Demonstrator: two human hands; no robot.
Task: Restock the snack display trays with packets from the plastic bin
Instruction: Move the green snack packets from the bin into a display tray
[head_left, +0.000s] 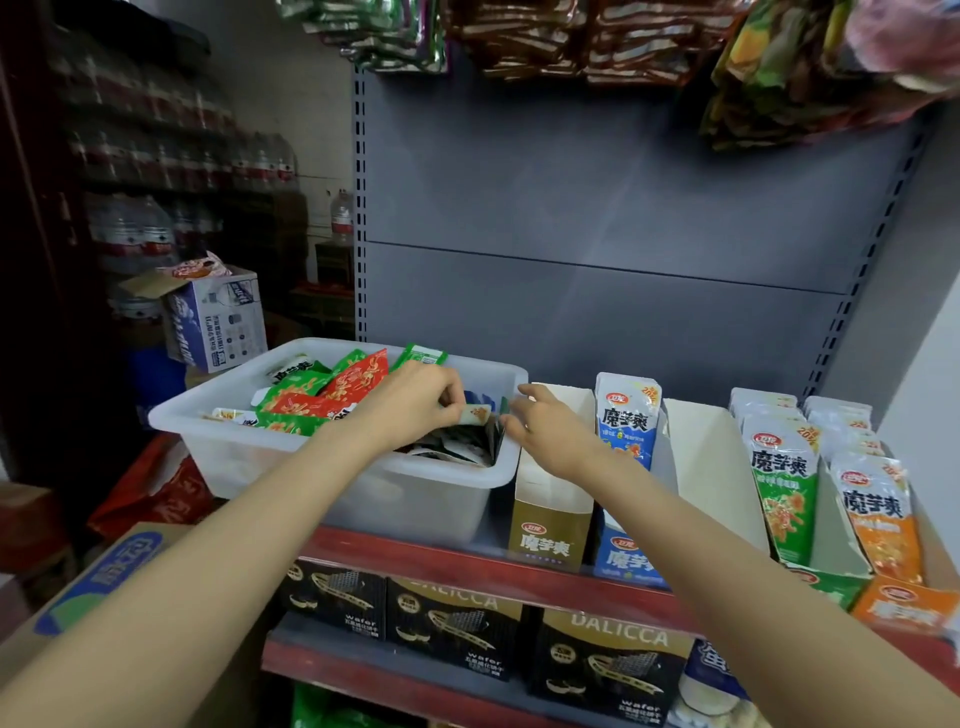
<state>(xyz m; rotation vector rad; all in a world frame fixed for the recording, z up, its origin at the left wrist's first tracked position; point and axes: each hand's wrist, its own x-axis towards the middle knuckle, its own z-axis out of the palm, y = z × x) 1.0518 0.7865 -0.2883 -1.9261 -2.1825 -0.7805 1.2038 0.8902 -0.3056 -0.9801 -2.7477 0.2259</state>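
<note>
At centre left of the frame, the plastic bin (270, 415) sits on the shelf, filled with mixed packets. The left hand (415, 410) pinches a small packet (478, 414) above the bin's right end. Just right of it, the right hand (545, 431) reaches toward the same packet, fingers loosely spread, holding nothing. The gold tray (550, 519) stands beside the bin. Risk: a light pinch may drop the packet back during handover, or place it in a tray of the wrong flavour.
</note>
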